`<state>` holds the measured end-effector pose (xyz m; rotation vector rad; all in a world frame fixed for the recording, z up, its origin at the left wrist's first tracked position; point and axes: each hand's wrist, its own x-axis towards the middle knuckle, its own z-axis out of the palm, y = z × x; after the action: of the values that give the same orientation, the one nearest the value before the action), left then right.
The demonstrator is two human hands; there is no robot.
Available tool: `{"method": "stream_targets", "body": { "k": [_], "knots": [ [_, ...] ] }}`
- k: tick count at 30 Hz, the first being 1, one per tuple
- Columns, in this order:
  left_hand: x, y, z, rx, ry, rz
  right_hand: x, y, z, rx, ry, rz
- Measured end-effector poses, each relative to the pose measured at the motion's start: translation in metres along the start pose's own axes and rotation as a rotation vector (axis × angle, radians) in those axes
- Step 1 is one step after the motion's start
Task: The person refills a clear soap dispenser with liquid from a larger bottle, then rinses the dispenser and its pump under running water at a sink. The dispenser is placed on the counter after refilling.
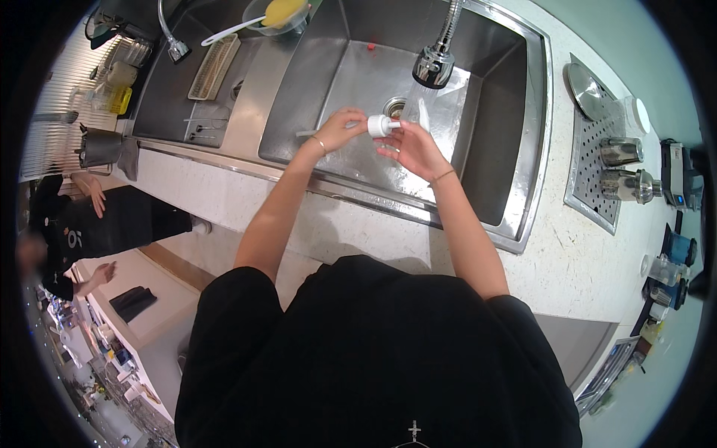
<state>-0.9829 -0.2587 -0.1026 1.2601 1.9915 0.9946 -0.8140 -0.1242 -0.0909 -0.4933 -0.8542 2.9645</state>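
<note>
Over the large stainless steel sink (358, 84), a white pump dispenser head (378, 126) is held sideways between my hands. My left hand (340, 130) grips it at its collar end, and a pale dip tube (306, 133) shows beyond that hand to the left. My right hand (417, 150) pinches the stem side with thumb and fingers, the lower fingers spread. The white spout (424, 115) sticks up past my right fingers. Water streams from the chrome faucet head (434, 67) just above, close to the spout. Behind the pump lies the sink drain (395, 107).
A small red piece (371, 47) lies on the sink floor. To the left, a second basin holds a beige basket (214, 67); a plastic bowl (274, 25) with a yellow item sits near the divider. Metal shakers (623, 186) stand on a perforated tray (585, 168) at right. Another person (112, 224) stands left.
</note>
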Motion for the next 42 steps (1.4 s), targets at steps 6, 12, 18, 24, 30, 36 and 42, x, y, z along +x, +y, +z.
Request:
{"method": "stream_targets", "body": {
  "k": [6,12,18,24,30,36,42],
  "knots": [
    [-0.015,-0.003,0.017,-0.013,0.259,0.03,-0.005,0.004,0.022,0.191,-0.09,-0.016],
    [-0.03,0.025,0.012,-0.301,0.265,-0.19,-0.002,0.01,0.041,-0.2,0.072,-0.084],
    [-0.044,0.036,0.01,-0.811,0.312,-0.338,0.01,0.021,0.041,0.173,0.046,-0.098],
    [-0.056,0.049,0.014,-1.114,0.209,-0.267,0.027,0.046,0.069,-0.41,0.317,-0.243],
    [-0.086,0.027,-0.02,-1.31,-0.046,-0.111,0.019,0.05,0.098,-0.889,0.219,-0.453],
    [-0.096,0.022,-0.035,-1.216,-0.033,-0.207,0.022,0.066,0.099,-0.85,0.274,-0.417],
    [-0.093,0.03,-0.03,-1.062,0.041,-0.268,0.037,0.082,0.079,-0.672,0.29,-0.448]
  ]
}}
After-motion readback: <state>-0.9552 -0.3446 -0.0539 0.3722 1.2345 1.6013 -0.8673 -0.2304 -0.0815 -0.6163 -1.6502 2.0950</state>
